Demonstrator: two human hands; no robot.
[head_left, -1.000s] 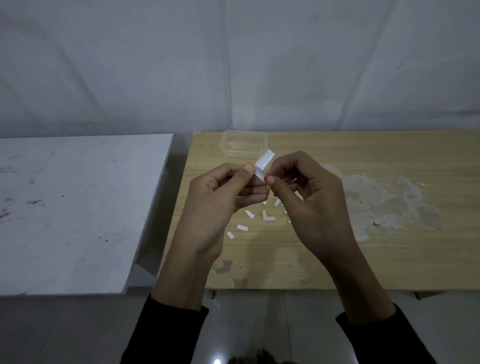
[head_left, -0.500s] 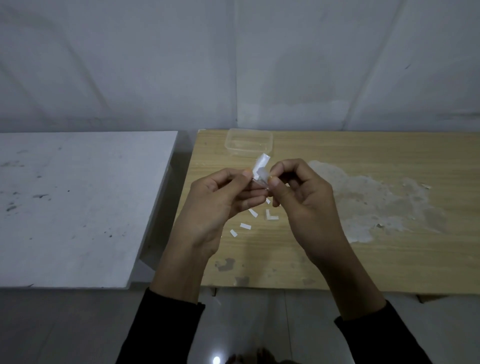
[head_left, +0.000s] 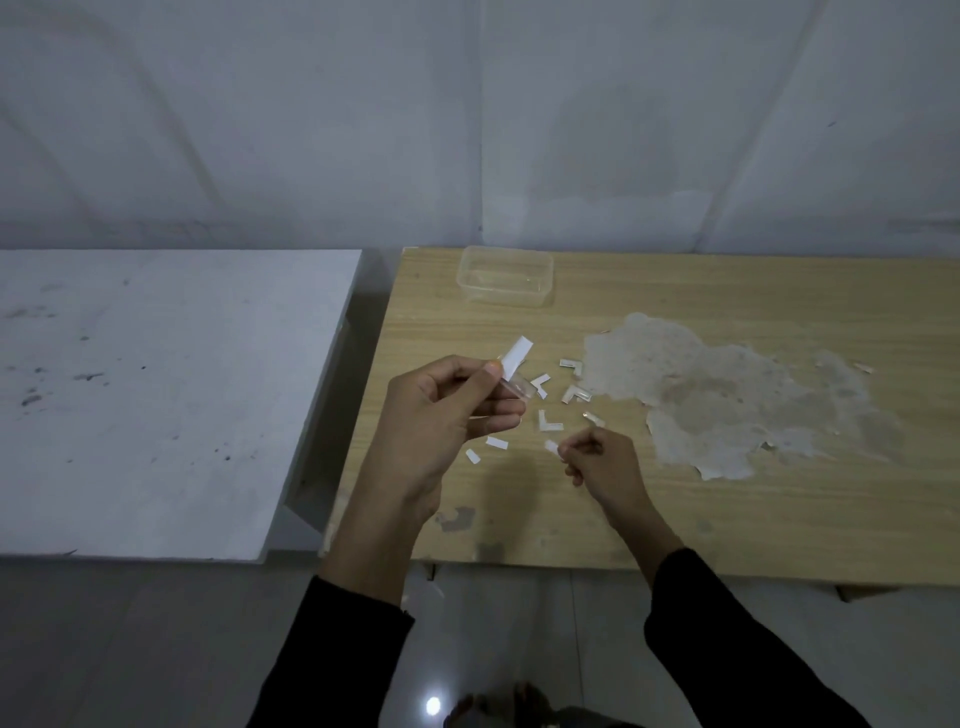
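L hand (head_left: 447, 415), frame centre, pinches white paper strip (head_left: 516, 356) btwn thumb & fingers. R hand (head_left: 605, 467), lower right of it, pinches small paper scrap (head_left: 550, 446) over wooden table (head_left: 727, 519).

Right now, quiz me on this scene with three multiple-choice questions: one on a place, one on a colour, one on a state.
1. Where does the clear rectangular plastic container stand?
A) near the far edge of the light wooden table
B) on a shelf
C) in the person's lap

2. What colour is the flat paper strip held up by the left hand?
A) red
B) white
C) green

3. How is the left hand?
A) flat on the table
B) inside the container
C) pinching the strip

Answers: 1 A, it sits on the wood grain close to the wall. 2 B, the strip is plain white. 3 C, the thumb and fingers close on the strip's lower end.
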